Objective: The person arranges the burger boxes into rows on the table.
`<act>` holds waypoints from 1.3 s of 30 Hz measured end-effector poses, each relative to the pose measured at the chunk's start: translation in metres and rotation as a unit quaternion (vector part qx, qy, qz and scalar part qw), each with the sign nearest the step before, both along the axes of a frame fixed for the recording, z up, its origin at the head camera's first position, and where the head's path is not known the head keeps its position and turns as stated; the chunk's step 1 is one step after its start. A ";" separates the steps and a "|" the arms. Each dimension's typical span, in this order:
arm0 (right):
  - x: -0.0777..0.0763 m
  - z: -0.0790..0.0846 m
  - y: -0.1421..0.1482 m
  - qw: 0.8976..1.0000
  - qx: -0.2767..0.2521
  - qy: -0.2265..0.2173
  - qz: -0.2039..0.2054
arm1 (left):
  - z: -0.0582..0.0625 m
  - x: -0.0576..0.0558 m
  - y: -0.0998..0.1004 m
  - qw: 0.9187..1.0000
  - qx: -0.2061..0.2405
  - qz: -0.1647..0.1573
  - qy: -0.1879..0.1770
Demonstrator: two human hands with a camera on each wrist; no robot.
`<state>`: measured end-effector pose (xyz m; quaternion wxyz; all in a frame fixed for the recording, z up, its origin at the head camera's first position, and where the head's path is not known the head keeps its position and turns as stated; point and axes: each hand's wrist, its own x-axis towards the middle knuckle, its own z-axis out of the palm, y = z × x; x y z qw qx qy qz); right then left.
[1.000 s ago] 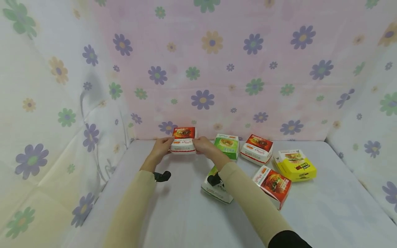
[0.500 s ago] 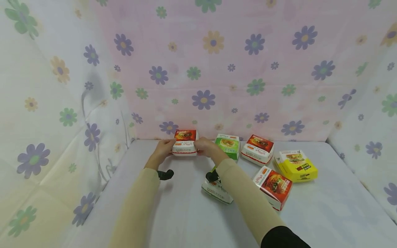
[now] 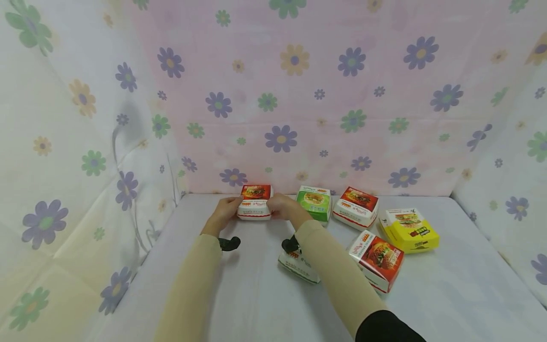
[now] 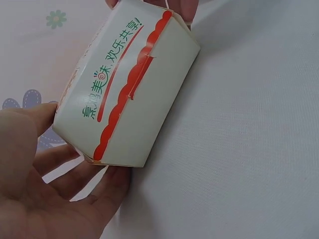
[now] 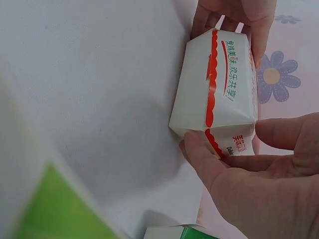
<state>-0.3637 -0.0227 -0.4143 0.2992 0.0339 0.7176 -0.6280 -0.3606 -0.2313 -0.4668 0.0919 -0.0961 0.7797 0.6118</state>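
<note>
A red and white burger box (image 3: 255,204) with a burger picture on its lid stands upright at the back left of the table, close to the floral backdrop. My left hand (image 3: 223,213) grips its left end, thumb near the lid's edge and fingers low at the base. At the opposite end, my right hand (image 3: 288,209) holds it the same way between thumb and fingers. In the left wrist view the box's (image 4: 124,89) front wall shows a scalloped red line and green writing. Its base is right at the white tabletop in the right wrist view.
Right of the hands are a green burger box (image 3: 315,202), another red and white one (image 3: 356,207), a yellow one (image 3: 410,231) and a nearer red one (image 3: 380,261). Under my right forearm lies a partly hidden white box (image 3: 299,268) with green trim. Floral cloth (image 3: 279,95) walls the table.
Both hands have brought the held burger box down and slightly toward me, with a small shift right. The other boxes stay where they were.
</note>
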 end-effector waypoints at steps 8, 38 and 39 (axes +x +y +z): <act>-0.001 -0.004 0.001 1.000 0.006 0.004 0.002 | -0.002 0.000 0.001 1.000 0.010 0.007 0.003; 0.015 0.027 0.028 0.997 0.062 0.040 0.024 | 0.006 0.011 -0.018 0.999 -0.009 -0.023 -0.028; 0.016 0.029 0.029 0.996 0.065 0.045 0.029 | 0.007 0.011 -0.018 0.999 -0.017 -0.025 -0.027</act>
